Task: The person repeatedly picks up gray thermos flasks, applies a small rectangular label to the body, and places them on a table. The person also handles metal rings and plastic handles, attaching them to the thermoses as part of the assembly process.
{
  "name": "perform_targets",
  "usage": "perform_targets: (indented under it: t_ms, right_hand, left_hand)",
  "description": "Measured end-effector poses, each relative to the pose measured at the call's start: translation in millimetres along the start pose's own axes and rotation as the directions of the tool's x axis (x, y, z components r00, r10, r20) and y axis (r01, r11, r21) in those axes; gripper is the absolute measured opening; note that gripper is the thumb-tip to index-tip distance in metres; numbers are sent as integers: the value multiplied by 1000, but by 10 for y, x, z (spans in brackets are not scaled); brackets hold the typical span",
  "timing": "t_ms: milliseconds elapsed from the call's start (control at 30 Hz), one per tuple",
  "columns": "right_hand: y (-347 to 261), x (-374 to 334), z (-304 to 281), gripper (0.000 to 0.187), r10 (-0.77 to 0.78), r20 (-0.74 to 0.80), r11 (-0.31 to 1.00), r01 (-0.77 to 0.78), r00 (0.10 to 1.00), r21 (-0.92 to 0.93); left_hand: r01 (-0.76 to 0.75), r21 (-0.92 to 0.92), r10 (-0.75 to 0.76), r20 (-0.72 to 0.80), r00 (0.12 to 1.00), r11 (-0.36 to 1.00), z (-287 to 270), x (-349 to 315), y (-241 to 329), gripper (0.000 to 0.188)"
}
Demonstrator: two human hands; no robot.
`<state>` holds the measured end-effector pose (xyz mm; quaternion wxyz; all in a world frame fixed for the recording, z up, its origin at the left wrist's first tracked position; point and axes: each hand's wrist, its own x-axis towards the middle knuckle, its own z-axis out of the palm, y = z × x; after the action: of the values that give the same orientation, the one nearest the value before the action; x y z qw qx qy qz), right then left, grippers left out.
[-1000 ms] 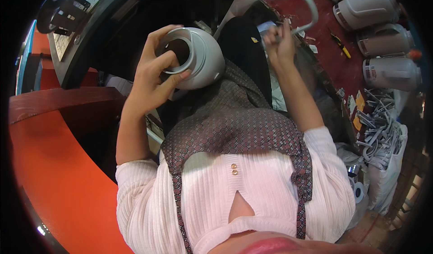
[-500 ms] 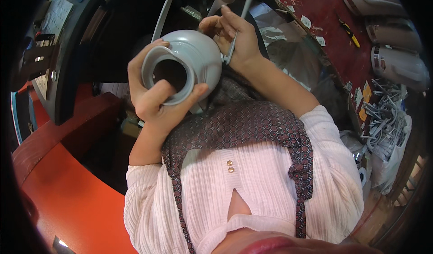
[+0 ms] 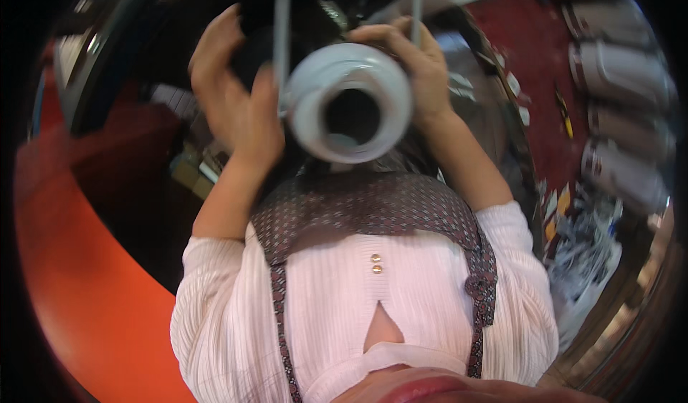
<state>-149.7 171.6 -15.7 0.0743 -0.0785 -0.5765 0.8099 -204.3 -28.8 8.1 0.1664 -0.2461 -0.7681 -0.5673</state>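
Note:
A pale grey rounded metal pot (image 3: 349,102) is held up in front of me, its dark round opening facing the camera. My left hand (image 3: 233,98) presses against its left side, fingers spread upward. My right hand (image 3: 419,63) grips its right side and top. Two thin grey bars of a wire handle (image 3: 281,23) rise from the pot toward the top edge. Both forearms come up from my pink ribbed top and the patterned apron (image 3: 373,206) over it.
An orange curved surface (image 3: 86,281) runs along the left and lower left. A dark machine body (image 3: 115,52) stands at upper left. Several similar grey pots (image 3: 616,66) line a red surface at the right, with a pile of metal parts (image 3: 588,252) below them.
The pot has been lifted and turned so that its opening faces the camera. My right hand has come from the wire handle onto the pot's right side; both hands now hold it higher.

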Motion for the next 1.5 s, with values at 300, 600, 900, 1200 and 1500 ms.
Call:
perform_targets:
  t_ms: [300, 600, 900, 1200, 1500]
  right_hand:
    - [-240, -128, -4, 58, -422, 146, 808, 444, 895, -387]
    - [-215, -277, 26, 57, -502, 162, 775, 525, 850, -352]
    - [-442, -818, 82, 29, -221, 141, 818, 262, 965, -512]
    - [-2323, -1289, -2341, 31, -714, -615, 667, 590, 333, -455]
    - [-2753, -895, -3987, 21, -840, -537, 536, 42, -76, -843]
  left_hand:
    - [607, -705, -294, 531, 795, 367, 335, 72, -585, 62]
    - [661, -645, -583, 386, 714, 382, 666, 135, -548, 56]
    - [186, -761, -258, 25, 966, 621, 288, 462, 53, 33]
    - [252, -106, -24, 885, 465, 962, 596, -785, 168, 92]
    - [314, 43, -232, 769, 596, 949, 785, -568, -559, 34]
